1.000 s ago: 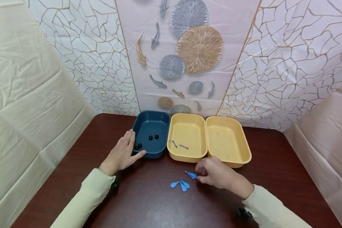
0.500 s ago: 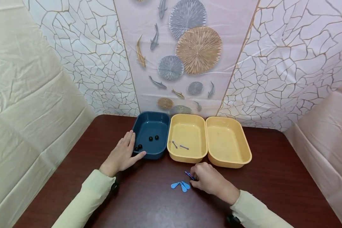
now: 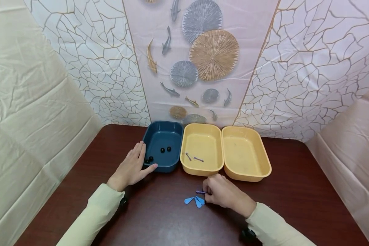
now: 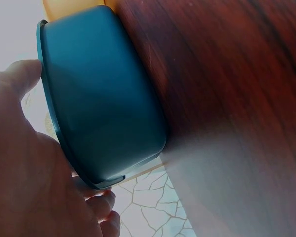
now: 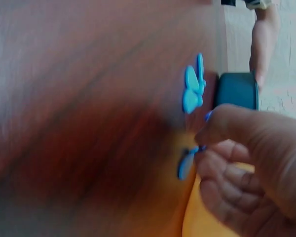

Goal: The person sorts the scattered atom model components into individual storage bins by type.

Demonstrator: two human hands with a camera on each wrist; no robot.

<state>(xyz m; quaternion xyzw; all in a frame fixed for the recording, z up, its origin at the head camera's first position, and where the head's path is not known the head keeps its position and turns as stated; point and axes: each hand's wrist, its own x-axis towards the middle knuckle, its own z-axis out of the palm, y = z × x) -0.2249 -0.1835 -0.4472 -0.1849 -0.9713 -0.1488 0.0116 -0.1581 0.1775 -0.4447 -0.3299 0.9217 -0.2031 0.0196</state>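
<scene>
My right hand point(image 3: 226, 191) is low over the table and pinches a small purple rod point(image 3: 200, 192) between thumb and fingers. One rod end sticks out to the left. In the right wrist view, a blue teardrop-shaped piece point(image 5: 186, 167) shows just under the fingertips; the hand hides it in the head view. Beside the hand lies a cluster of similar blue teardrop pieces point(image 3: 198, 202). My left hand point(image 3: 130, 167) rests with straight fingers on the rim of the dark blue tray point(image 3: 169, 169), thumb along its near edge. Several black balls point(image 3: 162, 150) sit inside that tray.
A yellow tray point(image 3: 201, 172) next to the blue one holds two thin purple rods point(image 3: 198, 159). To its right is a second yellow tray point(image 3: 262, 153). All three stand at the back of the dark wooden table point(image 3: 160, 222), before a patterned cloth point(image 3: 215, 54).
My right hand has moved left and closed on the purple rod, which has turned from slanted to nearly level. The left hand has stayed on the blue tray.
</scene>
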